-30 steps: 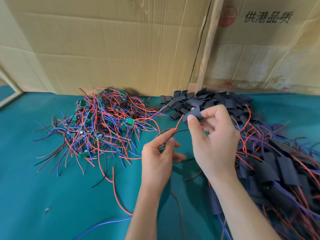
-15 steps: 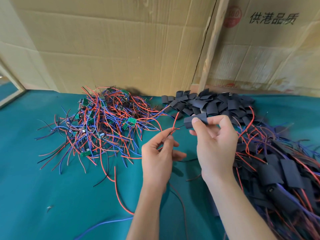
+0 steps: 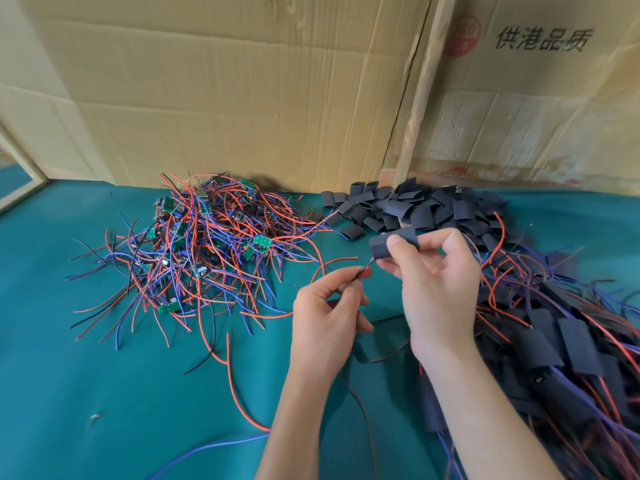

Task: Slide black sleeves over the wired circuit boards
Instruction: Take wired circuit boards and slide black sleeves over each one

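- The left hand [image 3: 327,320] is nearest, raised over the green cloth [image 3: 104,393] that covers the table, with thumb and forefinger pinching the ends of a red and a black wire [image 3: 362,270]; the other fingers curl loosely under.
- A long red wire [image 3: 230,368] and a blue wire [image 3: 207,448] lie loose on the cloth, nearer than the left hand and to its left.
- The right hand [image 3: 434,292] is just beside the left hand, on its right and a little higher. Its thumb and fingers grip a black sleeve [image 3: 388,244], held level, with the open end facing left, just above the pinched wire ends and not yet over them.
- Whether a board hangs on the pinched wires cannot be told; the hands hide it.
- To the right of the right hand lies a heap of finished pieces [image 3: 568,348]: black sleeves with red and blue wires trailing out.
- Well left of the left hand and farther off sits a tangle of bare boards [image 3: 207,244], small green boards with red, blue and black wires.
- Beyond the right hand lies a pile of empty sleeves [image 3: 415,207], touching the tangle's outermost wires.
- Behind all of this stand sheets of cardboard [image 3: 242,91], the right one printed with characters.
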Demonstrator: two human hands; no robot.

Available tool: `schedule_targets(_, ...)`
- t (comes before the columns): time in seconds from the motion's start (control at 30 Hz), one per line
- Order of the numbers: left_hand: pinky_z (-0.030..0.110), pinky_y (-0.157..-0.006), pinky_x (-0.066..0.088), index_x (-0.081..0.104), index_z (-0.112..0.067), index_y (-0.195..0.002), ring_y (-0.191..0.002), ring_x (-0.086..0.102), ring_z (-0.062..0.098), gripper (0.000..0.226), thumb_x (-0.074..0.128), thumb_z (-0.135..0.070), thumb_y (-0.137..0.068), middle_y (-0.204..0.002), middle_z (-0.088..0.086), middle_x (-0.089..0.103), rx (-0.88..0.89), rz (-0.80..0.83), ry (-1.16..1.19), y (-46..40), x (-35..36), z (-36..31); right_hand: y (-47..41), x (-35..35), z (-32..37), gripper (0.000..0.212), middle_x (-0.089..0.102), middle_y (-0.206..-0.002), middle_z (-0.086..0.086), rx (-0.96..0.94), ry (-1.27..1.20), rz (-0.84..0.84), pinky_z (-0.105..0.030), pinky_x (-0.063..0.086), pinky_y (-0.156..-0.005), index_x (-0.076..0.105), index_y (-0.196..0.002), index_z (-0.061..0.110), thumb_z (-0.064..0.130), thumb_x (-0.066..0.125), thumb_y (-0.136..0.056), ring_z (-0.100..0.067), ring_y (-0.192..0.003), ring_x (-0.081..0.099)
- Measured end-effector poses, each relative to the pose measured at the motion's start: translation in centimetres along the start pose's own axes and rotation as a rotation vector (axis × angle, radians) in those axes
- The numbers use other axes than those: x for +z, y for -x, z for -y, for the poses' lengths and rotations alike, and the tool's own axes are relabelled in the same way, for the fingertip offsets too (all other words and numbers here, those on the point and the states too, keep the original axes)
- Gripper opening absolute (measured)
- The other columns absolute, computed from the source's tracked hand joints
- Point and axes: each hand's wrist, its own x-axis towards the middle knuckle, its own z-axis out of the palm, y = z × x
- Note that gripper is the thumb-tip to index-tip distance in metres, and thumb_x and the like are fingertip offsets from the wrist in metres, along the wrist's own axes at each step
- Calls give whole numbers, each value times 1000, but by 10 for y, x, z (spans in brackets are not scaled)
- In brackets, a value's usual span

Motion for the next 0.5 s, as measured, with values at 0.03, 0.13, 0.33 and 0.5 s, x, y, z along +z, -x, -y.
schedule_targets(0.03, 20, -51, 46, 77, -24, -93, -42, 56, 15, 29, 55, -5, -96, -65, -7, 63, 10, -2, -17, 0, 0, 0, -2, -3, 1, 24, 75, -73, -7, 19, 45, 42, -61, 58, -84, 52, -86, 14, 19, 73, -76, -23, -73, 76)
schedule_targets(0.13, 20, -46, 40, 73, -30, -88, -40, 51, 16, 28, 52, -12, -84, -66, -5, 65, 21, -16, -23, 0, 2, 0, -5, -8, 3, 35, 77, -78, -11, 105, 132, 145, -59, 59, -81, 50, -97, 18, 20, 74, -71, -36, -77, 72)
schedule_targets(0.33, 25, -46, 43, 56, -34, -117, -40, 56, 24, 48, 35, -16, -78, -81, -5, 69, 70, -8, -58, 2, 0, 3, 5, -2, 0, 30, 75, -69, -1, 199, 287, 339, -33, 54, -70, 64, -99, 25, 18, 79, -75, -13, -64, 68)
schedule_targets(0.5, 28, -45, 42, 60, -30, -113, -48, 52, 22, 45, 36, -16, -77, -84, -4, 65, 47, 65, 7, 3, 0, 1, 6, -4, -1, 20, 77, -74, -1, 251, 361, 500, -36, 52, -68, 74, -87, 26, 34, 73, -68, -9, -63, 64)
